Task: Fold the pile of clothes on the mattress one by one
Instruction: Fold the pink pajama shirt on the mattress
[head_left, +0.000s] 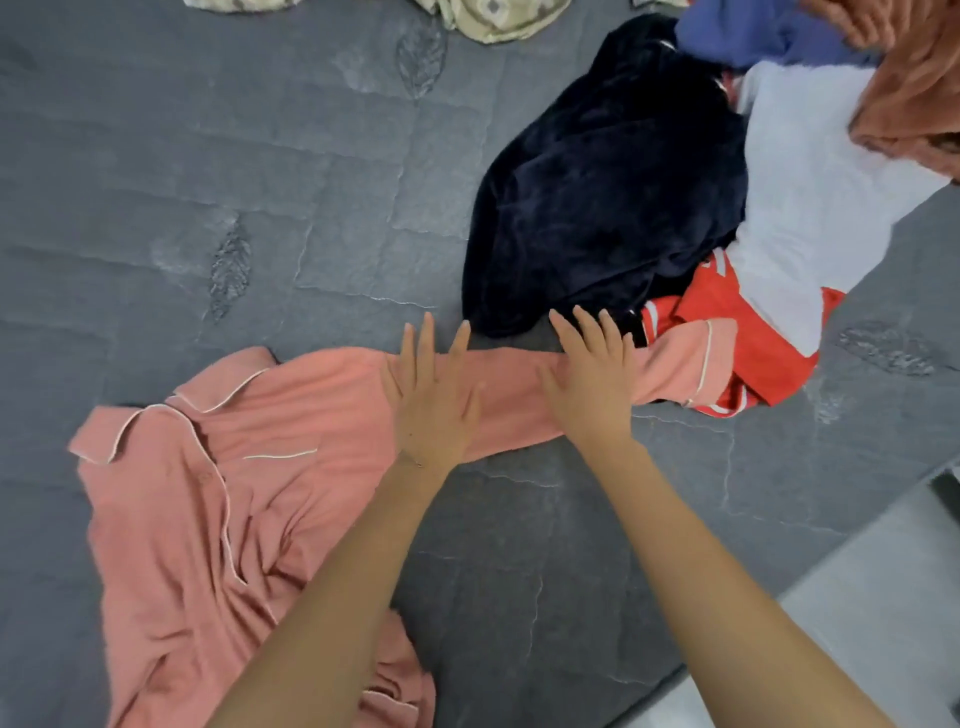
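A pink pyjama shirt (218, 499) with white piping lies spread on the grey mattress (208, 182), collar to the left, one sleeve stretched out to the right. My left hand (434, 400) presses flat on that sleeve near the shoulder. My right hand (592, 379) lies flat on the sleeve further along, fingers straight. The sleeve's cuff (691, 358) rests over a red garment (743, 332) at the foot of the pile. That pile holds a dark navy velvet piece (608, 197), a white piece (810, 197), a blue piece (753, 31) and a rust-orange piece (919, 88).
Patterned beige cloth (493, 15) lies at the far edge of the mattress. The mattress's right edge runs diagonally, with pale floor (893, 597) beyond it at the lower right. Bare mattress stretches to the upper left.
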